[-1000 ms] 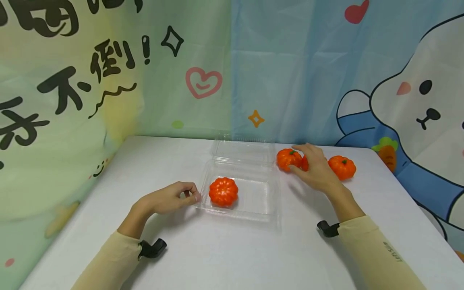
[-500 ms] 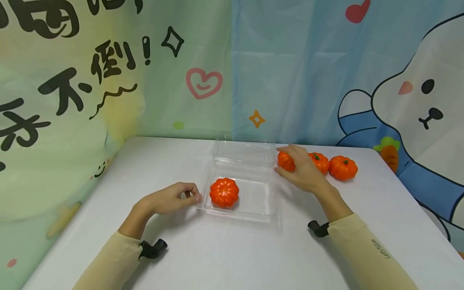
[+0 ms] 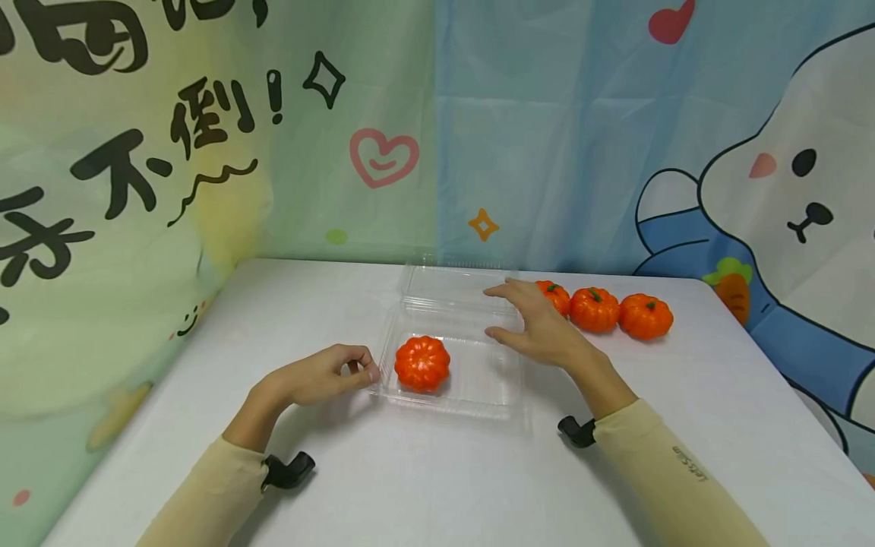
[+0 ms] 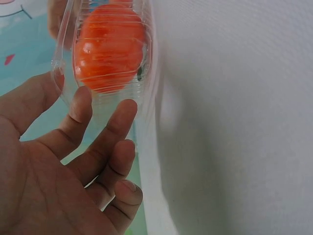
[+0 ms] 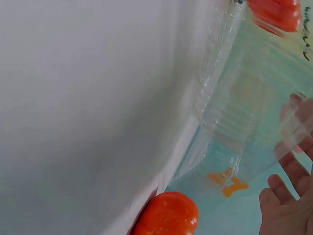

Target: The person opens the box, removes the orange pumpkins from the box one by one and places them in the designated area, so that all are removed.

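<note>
A clear plastic clamshell box [image 3: 478, 372] lies on the table with its lid [image 3: 451, 285] folded back. In its left half sits a small orange toy pumpkin [image 3: 422, 365], ribbed side up, also seen through the box wall in the left wrist view. My left hand [image 3: 328, 372] pinches the box's front left corner rim between thumb and finger. Above the box's right side, my right hand [image 3: 540, 323] has its thumb and fingers spread, holding nothing. Behind it, partly covered, is one pumpkin [image 3: 555, 298] with a green stem.
Two more orange pumpkins, a middle one [image 3: 595, 310] and a right one [image 3: 645, 317], continue the row at the back right of the white table [image 3: 437, 486]. A printed cloth backdrop [image 3: 533, 137] hangs behind the table's rear edge.
My right hand has moved left from the pumpkin row to above the box, uncovering the middle pumpkin. The left hand, the box and the pumpkins look unmoved.
</note>
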`<act>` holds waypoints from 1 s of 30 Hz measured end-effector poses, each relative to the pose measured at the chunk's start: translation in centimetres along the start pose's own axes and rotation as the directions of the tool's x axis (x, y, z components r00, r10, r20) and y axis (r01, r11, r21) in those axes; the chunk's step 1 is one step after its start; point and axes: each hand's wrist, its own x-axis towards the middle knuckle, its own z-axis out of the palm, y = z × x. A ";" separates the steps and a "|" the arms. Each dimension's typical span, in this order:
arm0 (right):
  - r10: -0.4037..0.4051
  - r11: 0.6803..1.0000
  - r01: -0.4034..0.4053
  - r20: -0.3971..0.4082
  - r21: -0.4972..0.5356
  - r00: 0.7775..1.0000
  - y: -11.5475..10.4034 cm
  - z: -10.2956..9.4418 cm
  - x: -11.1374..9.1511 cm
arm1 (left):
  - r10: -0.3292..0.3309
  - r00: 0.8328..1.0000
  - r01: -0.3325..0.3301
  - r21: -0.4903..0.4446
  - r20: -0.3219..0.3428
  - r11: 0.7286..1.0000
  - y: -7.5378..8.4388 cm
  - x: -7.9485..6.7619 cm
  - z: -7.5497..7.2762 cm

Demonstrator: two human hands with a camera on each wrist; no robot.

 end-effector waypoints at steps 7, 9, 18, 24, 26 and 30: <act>-0.030 1.000 0.030 0.012 -0.004 0.999 -0.2 0.8 0.1 | 0.005 1.000 -0.005 0.007 0.005 1.000 0.0 0.0 0.1; -0.042 0.999 0.042 0.013 0.005 0.999 -0.3 1.0 0.1 | 0.002 1.000 -0.002 0.011 0.004 1.000 0.0 0.0 0.1; -0.094 0.995 0.093 0.040 0.031 0.995 -1.0 2.1 0.3 | -0.006 1.000 0.006 0.010 -0.001 1.000 -0.1 -0.1 0.1; -0.116 0.992 0.111 0.079 0.061 0.990 -2.0 2.5 0.5 | -0.010 1.000 0.010 0.015 -0.001 1.000 -0.1 -0.1 0.1; -0.124 0.991 0.119 0.099 0.057 0.987 -2.3 2.6 0.6 | -0.009 1.000 0.009 0.013 0.000 1.000 -0.1 -0.1 0.1; -0.149 0.988 0.144 0.136 0.048 0.979 -2.8 2.9 0.9 | -0.004 1.000 0.004 0.009 -0.002 1.000 -0.1 0.0 0.2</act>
